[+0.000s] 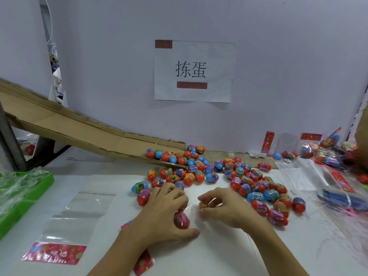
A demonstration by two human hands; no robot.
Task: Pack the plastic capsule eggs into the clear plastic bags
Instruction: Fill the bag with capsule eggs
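Several red, blue and purple capsule eggs (201,168) lie scattered across the middle of the white table (219,253). My left hand (165,214) grips a clear bag that holds a pink and red egg (182,221); the bag's red header card (143,263) pokes out under my wrist. My right hand (221,208) pinches the bag's open edge just right of that egg. An empty clear bag (79,212) with a red printed header lies flat to the left.
A cardboard chute (79,128) slopes down from the left to the egg pile. A green tray (25,194) stands at the left edge. Empty bags (302,174) and filled bags (328,154) are heaped at the right. A paper sign (193,70) hangs on the wall.
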